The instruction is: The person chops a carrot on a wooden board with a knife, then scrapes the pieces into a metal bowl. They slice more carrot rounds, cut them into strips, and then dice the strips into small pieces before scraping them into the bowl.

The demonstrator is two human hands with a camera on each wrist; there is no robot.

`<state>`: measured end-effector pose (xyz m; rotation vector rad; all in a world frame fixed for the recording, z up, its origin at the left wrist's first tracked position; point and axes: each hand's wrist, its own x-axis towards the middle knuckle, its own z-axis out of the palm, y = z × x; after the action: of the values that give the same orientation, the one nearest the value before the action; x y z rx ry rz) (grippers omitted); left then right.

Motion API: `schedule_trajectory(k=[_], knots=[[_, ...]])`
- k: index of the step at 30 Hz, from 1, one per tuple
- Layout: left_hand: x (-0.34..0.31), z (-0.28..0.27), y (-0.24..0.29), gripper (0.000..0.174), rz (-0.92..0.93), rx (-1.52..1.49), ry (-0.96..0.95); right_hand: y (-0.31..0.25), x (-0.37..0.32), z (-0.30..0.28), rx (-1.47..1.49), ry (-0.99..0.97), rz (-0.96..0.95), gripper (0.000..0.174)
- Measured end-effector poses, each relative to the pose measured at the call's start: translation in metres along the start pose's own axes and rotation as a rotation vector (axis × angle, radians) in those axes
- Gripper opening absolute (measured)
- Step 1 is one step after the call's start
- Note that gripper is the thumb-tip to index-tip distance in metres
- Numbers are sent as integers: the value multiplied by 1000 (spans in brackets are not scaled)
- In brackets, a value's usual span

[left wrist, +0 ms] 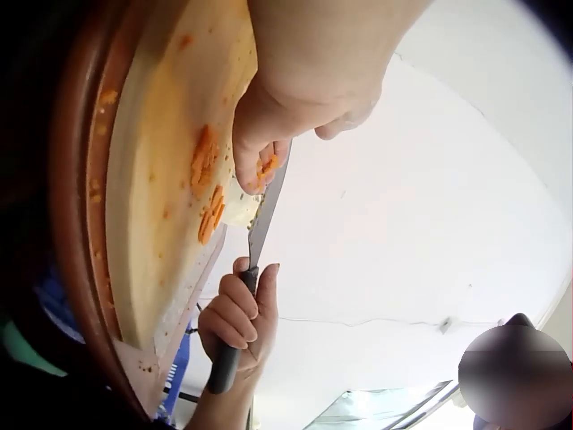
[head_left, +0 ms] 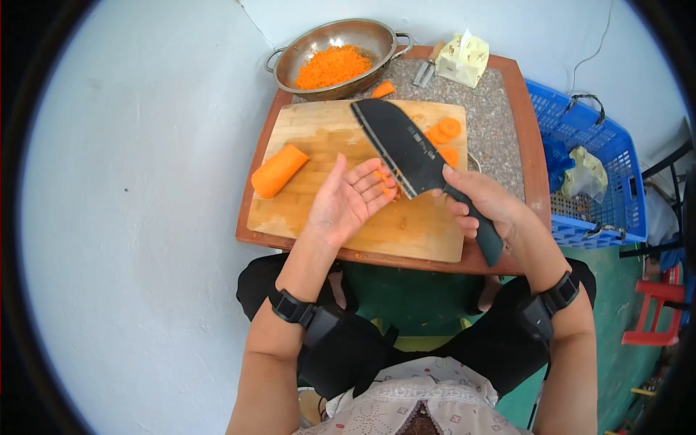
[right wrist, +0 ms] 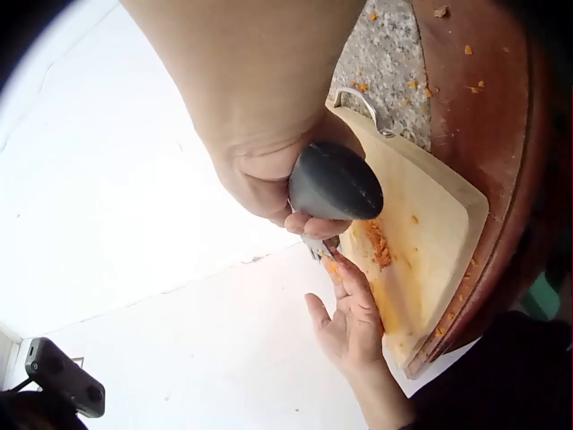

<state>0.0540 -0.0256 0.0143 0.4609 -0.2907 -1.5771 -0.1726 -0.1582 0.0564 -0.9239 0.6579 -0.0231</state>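
Note:
My right hand point(head_left: 489, 199) grips the dark green handle of a black cleaver point(head_left: 402, 145), holding its broad blade tilted above the wooden cutting board point(head_left: 348, 235). My left hand point(head_left: 344, 203) is palm up with its fingers extended, the fingertips right at the blade's lower edge. Small carrot bits point(head_left: 385, 177) cling to those fingers. Chopped carrot point(left wrist: 204, 161) lies on the board beneath, in the left wrist view. A thick carrot piece point(head_left: 279, 171) sits at the board's left, and round carrot slices point(head_left: 444, 130) lie behind the blade on the right.
A metal colander point(head_left: 286, 69) with grated carrot stands at the table's back left. Nearby are a small carrot end point(head_left: 383, 89), a wooden-handled peeler point(head_left: 426, 69) and a tissue pack point(head_left: 464, 59). A blue basket point(head_left: 616, 145) stands right of the table, against the wall.

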Motion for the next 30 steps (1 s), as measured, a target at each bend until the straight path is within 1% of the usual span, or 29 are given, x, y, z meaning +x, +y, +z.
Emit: schedule_trajectory(k=[1, 3, 6, 9, 12, 15, 18, 21, 27, 30], knots=[[-2, 1, -1, 60, 26, 119, 104, -2, 0, -2, -5, 35, -21, 41], [-7, 21, -1, 54, 78, 355, 309, -6, -2, -3, -9, 110, -49, 41], [-9, 21, -3, 48, 139, 680, 380, -9, -3, -5, -11, 163, -58, 40], [-9, 24, -11, 45, 275, 1008, 401, -9, -6, 0, -44, 180, -54, 41], [-9, 13, -12, 40, 259, 1307, 333, -7, -6, 2, -80, 177, -70, 40], [-6, 12, -14, 40, 286, 1551, 277, -6, -8, 4, -110, 174, -94, 39], [-4, 10, -6, 42, 545, 2090, 40, -7, -11, 4, -139, 175, -114, 39], [-4, 17, -2, 44, 427, 2221, -6, -6, -13, 1, -180, 170, -133, 38], [4, 13, 4, 34, 341, 2159, -1, -2, -13, -1, -269, 155, -122, 37], [9, 13, 3, 26, 394, 2185, -13, 2, -11, -1, -310, 152, -118, 37]])
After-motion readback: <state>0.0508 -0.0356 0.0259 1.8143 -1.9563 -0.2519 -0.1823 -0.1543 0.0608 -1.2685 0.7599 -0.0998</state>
